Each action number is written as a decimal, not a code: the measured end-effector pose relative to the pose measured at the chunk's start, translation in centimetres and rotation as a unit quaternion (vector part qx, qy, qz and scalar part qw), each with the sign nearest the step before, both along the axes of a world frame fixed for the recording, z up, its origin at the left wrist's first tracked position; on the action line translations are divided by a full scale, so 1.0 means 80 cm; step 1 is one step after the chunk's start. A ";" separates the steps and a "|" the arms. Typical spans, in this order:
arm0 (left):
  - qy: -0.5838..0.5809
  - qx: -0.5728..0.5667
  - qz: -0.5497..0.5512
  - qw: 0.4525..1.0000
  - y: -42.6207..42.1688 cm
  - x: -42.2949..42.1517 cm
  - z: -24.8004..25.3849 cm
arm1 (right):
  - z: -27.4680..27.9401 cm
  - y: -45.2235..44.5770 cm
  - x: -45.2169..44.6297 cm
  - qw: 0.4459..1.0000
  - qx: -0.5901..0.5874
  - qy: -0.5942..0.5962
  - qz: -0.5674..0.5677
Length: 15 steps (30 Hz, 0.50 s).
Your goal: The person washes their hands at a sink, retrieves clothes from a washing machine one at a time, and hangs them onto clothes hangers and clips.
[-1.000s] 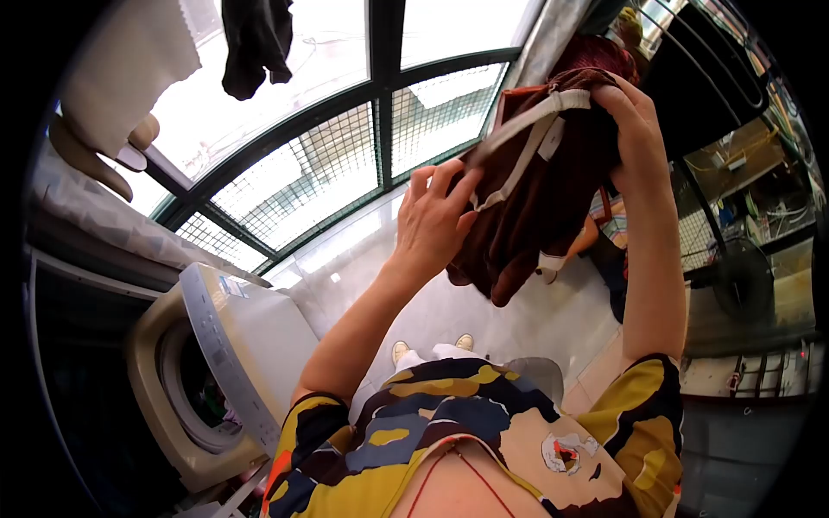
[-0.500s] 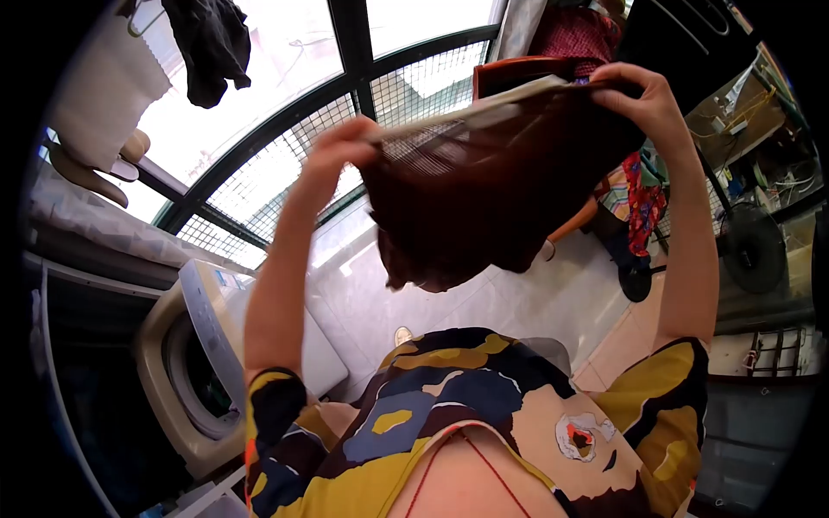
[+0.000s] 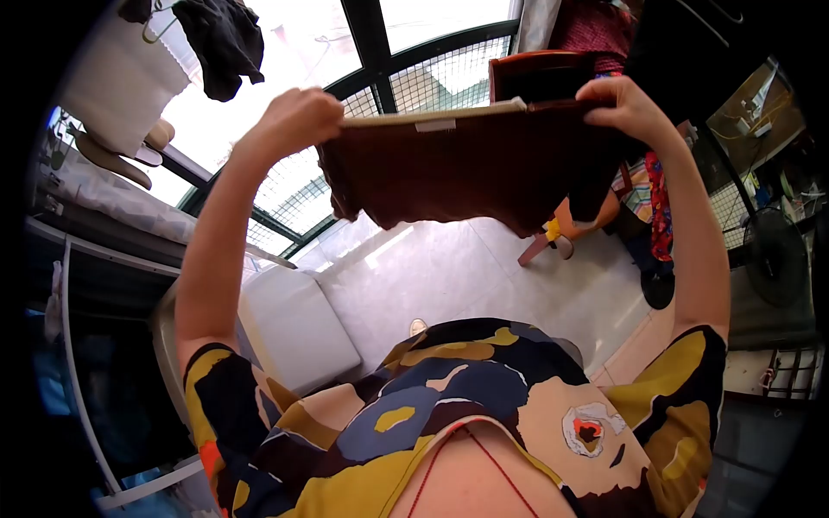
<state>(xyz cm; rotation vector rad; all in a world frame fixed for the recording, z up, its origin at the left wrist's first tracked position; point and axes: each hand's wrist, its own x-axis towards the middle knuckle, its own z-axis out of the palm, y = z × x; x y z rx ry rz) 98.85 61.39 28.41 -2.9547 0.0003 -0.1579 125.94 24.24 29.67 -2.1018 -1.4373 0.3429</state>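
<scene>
A dark brown garment (image 3: 466, 168) hangs stretched between my two raised hands. Along its top edge runs a pale beige band with a small white label, and its lower hem falls in uneven folds. My left hand (image 3: 304, 114) is closed on the left end of that band. At the opposite upper corner, my right hand (image 3: 617, 105) pinches the brown cloth between thumb and fingers. Both arms are held out in front of me, above the floor.
Behind the cloth stand large windows with mesh (image 3: 449, 73) and a wooden chair (image 3: 587, 216). To the left are a white-topped machine (image 3: 298, 324) and hanging dark clothing (image 3: 220, 43). A black fan (image 3: 771, 257) stands at the right. Pale tiles (image 3: 449, 272) cover the floor.
My left hand has moved left and up, my right slightly left. The garment went from slanted and bunched to spread nearly level, its hem higher. More of the chair behind now shows.
</scene>
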 end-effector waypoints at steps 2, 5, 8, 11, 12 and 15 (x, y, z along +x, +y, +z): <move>-0.075 0.034 -0.009 0.997 -0.006 -0.002 0.044 | 0.025 0.006 0.015 0.976 0.055 -0.211 -0.003; -0.323 0.100 -0.111 0.935 -0.034 -0.037 0.138 | 0.109 -0.020 0.000 0.860 0.196 -0.441 -0.166; -0.496 0.044 -0.086 0.863 -0.076 -0.082 0.038 | 0.039 -0.043 -0.064 0.739 0.409 -0.496 -0.203; 0.192 -0.139 -0.004 0.972 -0.061 -0.060 -0.239 | -0.211 -0.005 -0.069 0.918 -0.263 -0.294 -0.027; 0.322 -0.211 -0.018 0.923 -0.059 -0.084 -0.312 | -0.289 -0.019 -0.078 0.902 -0.382 -0.187 0.073; 0.223 -0.200 0.081 0.951 0.003 -0.004 -0.274 | -0.314 -0.046 -0.086 0.968 -0.228 -0.100 0.036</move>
